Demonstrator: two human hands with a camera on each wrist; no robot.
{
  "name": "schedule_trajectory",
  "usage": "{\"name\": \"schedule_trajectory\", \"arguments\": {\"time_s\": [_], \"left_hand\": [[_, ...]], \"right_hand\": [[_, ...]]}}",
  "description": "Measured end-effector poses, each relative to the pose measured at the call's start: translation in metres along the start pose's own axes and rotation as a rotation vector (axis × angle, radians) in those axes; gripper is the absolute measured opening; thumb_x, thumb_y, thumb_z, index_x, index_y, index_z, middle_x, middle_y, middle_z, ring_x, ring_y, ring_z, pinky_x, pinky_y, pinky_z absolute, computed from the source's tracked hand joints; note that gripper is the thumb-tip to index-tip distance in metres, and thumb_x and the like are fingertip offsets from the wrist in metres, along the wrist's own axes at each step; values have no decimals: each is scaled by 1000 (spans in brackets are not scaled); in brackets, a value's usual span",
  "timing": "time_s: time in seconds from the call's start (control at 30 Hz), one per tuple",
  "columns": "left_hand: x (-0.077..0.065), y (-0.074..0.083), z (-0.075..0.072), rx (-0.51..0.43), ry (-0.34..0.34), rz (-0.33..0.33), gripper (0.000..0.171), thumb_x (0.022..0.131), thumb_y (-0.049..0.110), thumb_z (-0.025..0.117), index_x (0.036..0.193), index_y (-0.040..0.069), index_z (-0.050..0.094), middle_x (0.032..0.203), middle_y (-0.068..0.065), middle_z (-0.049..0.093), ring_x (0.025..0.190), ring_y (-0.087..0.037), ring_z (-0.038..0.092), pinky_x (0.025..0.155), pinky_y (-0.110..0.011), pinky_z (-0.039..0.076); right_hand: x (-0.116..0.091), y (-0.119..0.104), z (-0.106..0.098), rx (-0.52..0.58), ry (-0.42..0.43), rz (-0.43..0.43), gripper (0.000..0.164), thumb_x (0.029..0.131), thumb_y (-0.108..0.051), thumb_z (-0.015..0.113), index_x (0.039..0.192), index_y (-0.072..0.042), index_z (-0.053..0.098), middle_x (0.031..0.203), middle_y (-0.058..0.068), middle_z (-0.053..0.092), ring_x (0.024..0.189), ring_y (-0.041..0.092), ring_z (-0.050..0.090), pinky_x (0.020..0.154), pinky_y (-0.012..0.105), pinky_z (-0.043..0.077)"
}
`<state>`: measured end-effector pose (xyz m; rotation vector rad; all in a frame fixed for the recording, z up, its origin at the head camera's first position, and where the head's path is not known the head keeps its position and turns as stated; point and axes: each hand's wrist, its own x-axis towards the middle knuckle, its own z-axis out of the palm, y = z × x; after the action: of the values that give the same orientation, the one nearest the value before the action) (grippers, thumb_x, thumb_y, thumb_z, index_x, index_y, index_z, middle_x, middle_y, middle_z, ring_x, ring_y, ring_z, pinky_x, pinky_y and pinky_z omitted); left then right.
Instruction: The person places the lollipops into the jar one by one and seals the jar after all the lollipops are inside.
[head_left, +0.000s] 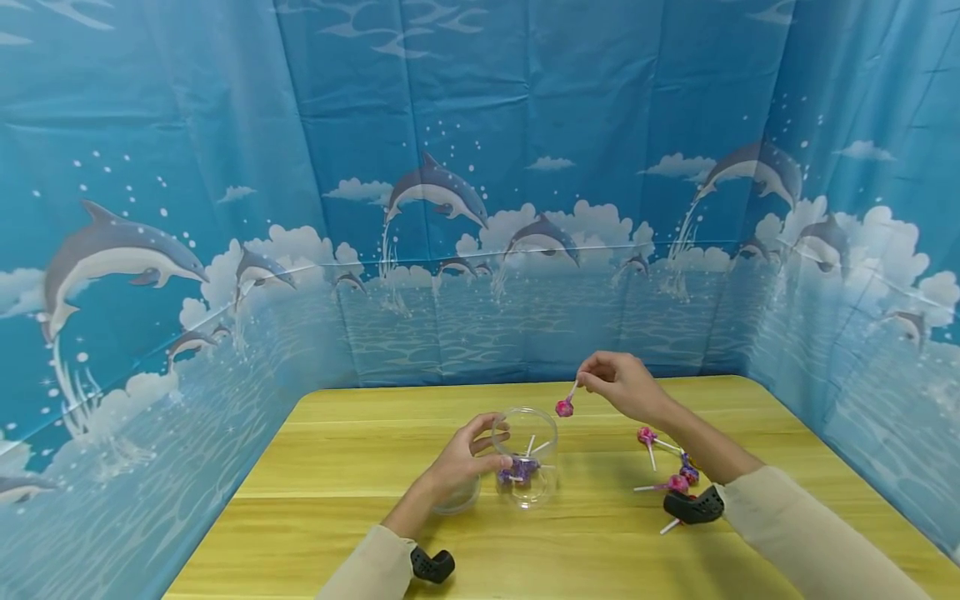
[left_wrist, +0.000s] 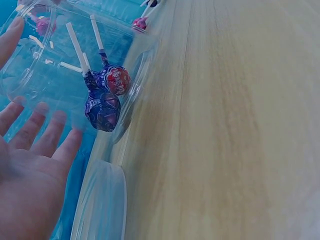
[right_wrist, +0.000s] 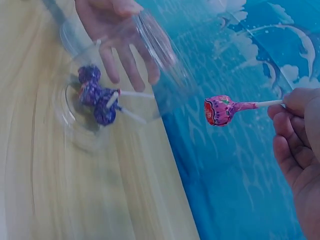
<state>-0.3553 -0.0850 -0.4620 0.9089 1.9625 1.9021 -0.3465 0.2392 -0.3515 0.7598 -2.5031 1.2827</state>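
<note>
A clear plastic jar (head_left: 534, 493) stands upright on the table, with several purple-wrapped lollipops (head_left: 519, 471) at its bottom, sticks poking upward. My left hand (head_left: 457, 458) holds the jar from its left side, thumb in front and spread fingers behind. Between the thumb and fingers of my right hand (head_left: 618, 385) is the end of a white stick, and the pink-wrapped lollipop (right_wrist: 219, 110) on it points toward the jar. That lollipop hangs head down, just right of the jar's open mouth and apart from it.
A round clear lid (left_wrist: 102, 205) lies on the table left of the jar, partly under my left hand. More lollipops (head_left: 678, 484), pink and purple, lie loosely on the yellow wooden table (head_left: 315, 475) below my right forearm. A blue dolphin-print curtain (head_left: 480, 317) hangs behind the table and along its sides.
</note>
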Motion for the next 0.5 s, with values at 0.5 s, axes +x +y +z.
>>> {"name": "schedule_trajectory", "arguments": {"time_s": [0.5], "left_hand": [[1, 0, 0, 7, -2, 5, 65, 100, 13, 71, 157, 7, 40, 148, -14, 48, 143, -44, 40, 104, -41, 50]], "right_hand": [[14, -16, 30, 60, -41, -74, 13, 105, -14, 65, 105, -2, 71, 94, 2, 72, 82, 18, 69, 75, 37, 58]]}}
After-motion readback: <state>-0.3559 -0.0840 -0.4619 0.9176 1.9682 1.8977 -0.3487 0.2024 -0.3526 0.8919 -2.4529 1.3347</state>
